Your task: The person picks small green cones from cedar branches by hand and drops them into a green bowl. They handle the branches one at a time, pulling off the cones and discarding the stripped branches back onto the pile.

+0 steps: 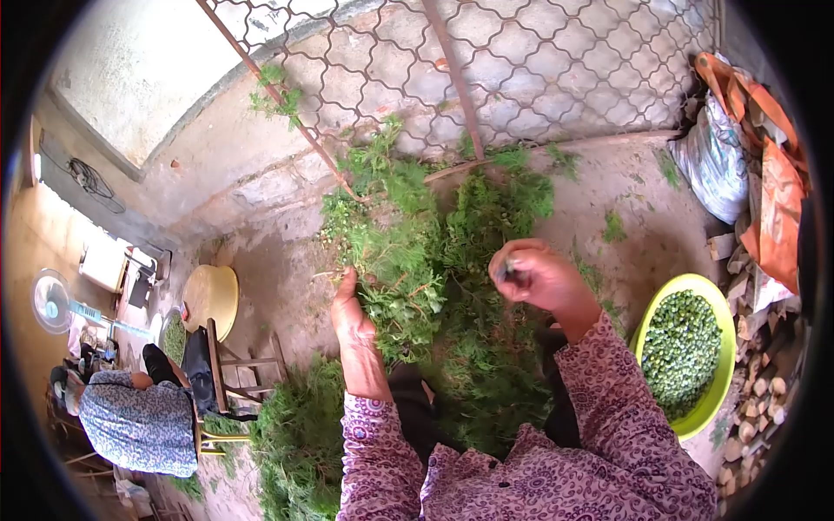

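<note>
My left hand (351, 319) is closed around the stem end of a leafy evergreen branch (404, 300), whose feathery foliage carries small pale-green cones. To the right of the branch, my right hand (540, 276) is raised with curled fingers, slightly blurred. A small dark greenish bit shows at its fingertips, too small to name. Beneath both hands lies a heap of cut evergreen branches (491, 365), spread between my legs and towards the wall. Beside my right arm stands a yellow-green basin (644, 334) holding many small round green cones (686, 347).
A metal lattice gate (452, 74) leans along the wall ahead. At right are a white sack (717, 161), orange sheeting (777, 217) and stacked firewood (754, 404). More branches (304, 434) lie at left, near a wooden stool (252, 365), a seated person (139, 421) and a fan (54, 304).
</note>
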The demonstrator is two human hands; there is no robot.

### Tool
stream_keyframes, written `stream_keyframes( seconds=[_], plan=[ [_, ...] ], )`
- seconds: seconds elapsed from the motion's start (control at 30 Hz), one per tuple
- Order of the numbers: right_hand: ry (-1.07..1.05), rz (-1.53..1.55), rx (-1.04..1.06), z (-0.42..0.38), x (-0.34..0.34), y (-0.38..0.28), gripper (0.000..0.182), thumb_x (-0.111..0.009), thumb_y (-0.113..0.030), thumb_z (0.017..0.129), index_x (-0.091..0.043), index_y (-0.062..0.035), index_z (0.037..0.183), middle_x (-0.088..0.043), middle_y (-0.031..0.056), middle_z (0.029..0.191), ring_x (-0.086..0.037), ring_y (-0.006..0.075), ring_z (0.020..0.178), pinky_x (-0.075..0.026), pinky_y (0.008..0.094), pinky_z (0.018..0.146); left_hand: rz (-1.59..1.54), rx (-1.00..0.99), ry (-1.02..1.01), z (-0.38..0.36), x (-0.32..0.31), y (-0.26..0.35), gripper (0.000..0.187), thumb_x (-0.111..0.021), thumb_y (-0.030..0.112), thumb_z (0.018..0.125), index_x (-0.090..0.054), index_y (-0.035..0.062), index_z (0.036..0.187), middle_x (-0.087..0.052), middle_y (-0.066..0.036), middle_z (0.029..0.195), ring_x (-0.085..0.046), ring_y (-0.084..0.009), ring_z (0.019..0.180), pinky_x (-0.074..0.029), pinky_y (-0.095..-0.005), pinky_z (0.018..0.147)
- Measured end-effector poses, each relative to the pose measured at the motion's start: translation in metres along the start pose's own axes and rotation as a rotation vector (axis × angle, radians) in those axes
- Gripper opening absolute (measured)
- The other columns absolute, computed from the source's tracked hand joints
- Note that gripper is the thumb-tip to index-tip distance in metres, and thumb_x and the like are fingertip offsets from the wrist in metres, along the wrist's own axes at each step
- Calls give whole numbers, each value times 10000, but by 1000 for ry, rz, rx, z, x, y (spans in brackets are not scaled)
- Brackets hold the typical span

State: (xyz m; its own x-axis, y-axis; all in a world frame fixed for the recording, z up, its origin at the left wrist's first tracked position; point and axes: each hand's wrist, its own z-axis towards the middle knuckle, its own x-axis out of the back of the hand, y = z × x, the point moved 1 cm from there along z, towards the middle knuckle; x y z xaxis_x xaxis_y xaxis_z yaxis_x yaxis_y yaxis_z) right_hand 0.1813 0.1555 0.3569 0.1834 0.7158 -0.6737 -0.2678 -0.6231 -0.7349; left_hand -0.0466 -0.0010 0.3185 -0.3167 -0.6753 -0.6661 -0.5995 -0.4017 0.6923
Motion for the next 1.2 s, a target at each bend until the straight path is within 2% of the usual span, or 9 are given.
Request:
stream_keyframes(
  seconds=[0.07, 0.17, 0.37, 0.43, 0.5, 0.57, 0.77, 0.83, 1.2],
  plan=[
    [93, 59, 13, -1, 8, -2, 164, -511, -41, 786, -554, 3, 938, -579, 80, 825, -554, 114, 645, -377, 187, 431, 21, -61, 67, 5, 2, -2, 224, -590, 188, 810, -572, 11, 946, -597, -54, 855, -568, -161, 725, -479, -301, 652],
    [175, -70, -30, -1, -16, -5, 173, -532, -21, 767, -550, -8, 938, -580, 76, 853, -563, 119, 666, -380, 180, 435, 48, -113, 118, -1, -11, -10, 213, -598, 172, 804, -580, 7, 939, -607, -57, 863, -574, -152, 731, -477, -290, 653],
    [119, -124, -88, 17, -10, 19, 148, -603, -103, 785, -556, -15, 895, -534, 25, 722, -484, 67, 578, -346, 186, 438, 133, -145, 151, -8, -29, -22, 170, -627, 98, 776, -591, -1, 909, -618, -75, 859, -589, -164, 728, -486, -299, 672],
    [162, -354, -75, 21, -13, 23, 152, -610, -116, 784, -568, -15, 891, -523, 3, 674, -453, 51, 544, -335, 182, 442, 163, -167, 146, -7, -30, -28, 178, -627, 105, 777, -588, -8, 909, -616, -80, 875, -590, -165, 747, -486, -308, 686],
    [210, -412, -88, 25, -16, 27, 150, -616, -124, 783, -578, 4, 852, -523, -4, 648, -454, 51, 564, -338, 201, 449, 200, -148, 134, -9, -35, -34, 167, -615, 122, 786, -589, 4, 901, -615, -65, 795, -574, -155, 634, -477, -287, 561],
    [227, -914, 157, 33, -11, 36, 181, -652, -157, 756, -597, 8, 807, -551, -2, 669, -477, 59, 569, -389, 226, 489, 212, -140, 124, -12, -39, -38, 145, -608, 103, 790, -590, 9, 898, -614, -62, 805, -579, -156, 660, -479, -286, 582],
    [285, -1233, 206, 37, -18, 48, 260, -719, -176, 670, -589, 25, 771, -577, 104, 643, -527, 84, 578, -414, 259, 509, 246, -183, 4, -18, -46, -46, 150, -608, 78, 785, -586, 2, 912, -616, -67, 854, -585, -149, 723, -482, -293, 646],
    [294, -1392, 367, 39, -15, 53, 309, -696, -268, 639, -606, 8, 745, -580, 167, 648, -579, 270, 556, -436, 332, 509, 257, -159, 15, -18, -46, -45, 158, -600, 83, 792, -581, -1, 924, -614, -75, 876, -587, -159, 742, -484, -298, 661],
    [111, -877, 38, 16, -23, 24, 167, -629, -168, 712, -613, -2, 732, -535, 53, 546, -491, 79, 487, -376, 238, 454, 55, -61, 80, 3, -19, -24, 237, -554, 151, 833, -560, -43, 968, -599, -122, 933, -576, -206, 811, -469, -304, 742]
  ],
)
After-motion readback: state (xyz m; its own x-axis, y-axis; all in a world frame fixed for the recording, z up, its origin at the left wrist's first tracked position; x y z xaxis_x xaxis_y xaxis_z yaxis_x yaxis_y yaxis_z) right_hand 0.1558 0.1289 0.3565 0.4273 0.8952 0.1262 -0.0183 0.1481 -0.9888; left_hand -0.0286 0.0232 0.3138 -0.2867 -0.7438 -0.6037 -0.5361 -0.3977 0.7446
